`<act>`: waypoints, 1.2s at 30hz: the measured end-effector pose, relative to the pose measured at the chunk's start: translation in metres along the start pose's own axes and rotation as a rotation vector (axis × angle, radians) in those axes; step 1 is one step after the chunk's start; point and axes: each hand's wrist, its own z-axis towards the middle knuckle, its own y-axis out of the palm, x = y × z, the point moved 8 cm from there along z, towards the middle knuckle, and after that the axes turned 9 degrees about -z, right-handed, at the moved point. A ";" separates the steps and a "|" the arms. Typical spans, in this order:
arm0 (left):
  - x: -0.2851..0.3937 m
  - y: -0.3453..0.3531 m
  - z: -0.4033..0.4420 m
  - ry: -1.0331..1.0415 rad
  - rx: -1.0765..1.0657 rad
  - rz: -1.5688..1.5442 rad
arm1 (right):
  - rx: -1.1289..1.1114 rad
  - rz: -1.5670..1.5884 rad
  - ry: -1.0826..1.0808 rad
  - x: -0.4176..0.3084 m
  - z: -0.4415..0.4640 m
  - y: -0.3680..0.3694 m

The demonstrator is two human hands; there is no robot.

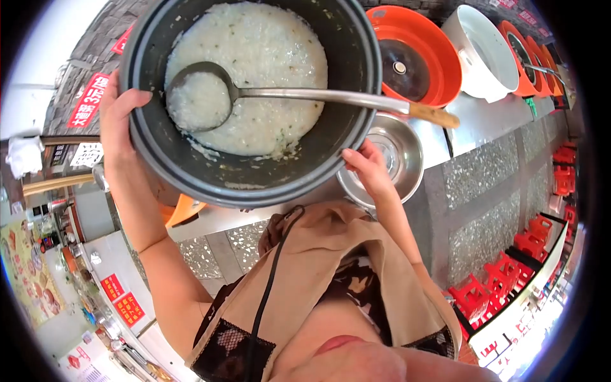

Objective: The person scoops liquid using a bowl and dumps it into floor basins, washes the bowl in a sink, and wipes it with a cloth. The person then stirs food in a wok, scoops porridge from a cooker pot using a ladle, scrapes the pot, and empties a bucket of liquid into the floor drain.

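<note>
A large dark pot (248,191) of white porridge with green flecks fills the upper middle of the view. My left hand (122,111) grips its left side, thumb over the rim. At the lower right of the rim, my right hand (369,164) holds on with the thumb on the edge. Inside the pot, a metal ladle (305,94) has its bowl full of porridge, and its wooden-ended handle sticks out over the right rim. Below that handle, a round steel bowl (410,156) stands on the metal counter (433,140), partly behind my right hand and the pot.
An orange-red round vessel (445,51) and a white pot (474,54) stand along the counter at the upper right, with more orange vessels beyond. Red stools (503,274) are at the far right. Shelves with kitchen items line the left side.
</note>
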 end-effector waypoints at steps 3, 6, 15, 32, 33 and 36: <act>0.038 0.034 -0.055 0.067 0.020 -0.115 | -0.045 0.275 -0.096 -0.014 -0.009 -0.035; 0.047 0.055 -0.103 0.089 0.101 -0.208 | -0.057 0.318 -0.138 -0.047 -0.026 -0.059; 0.010 0.120 -0.258 0.125 0.355 -0.358 | -0.063 -0.169 -0.096 -0.049 -0.077 -0.146; -0.039 0.124 -0.357 0.128 0.683 -0.274 | -0.897 0.514 0.753 -0.076 -0.221 -0.109; -0.044 0.122 -0.358 0.116 0.683 -0.276 | -0.954 0.454 0.778 -0.073 -0.227 -0.109; -0.052 0.122 -0.357 0.102 0.657 -0.277 | -0.969 0.087 0.861 -0.077 -0.251 -0.105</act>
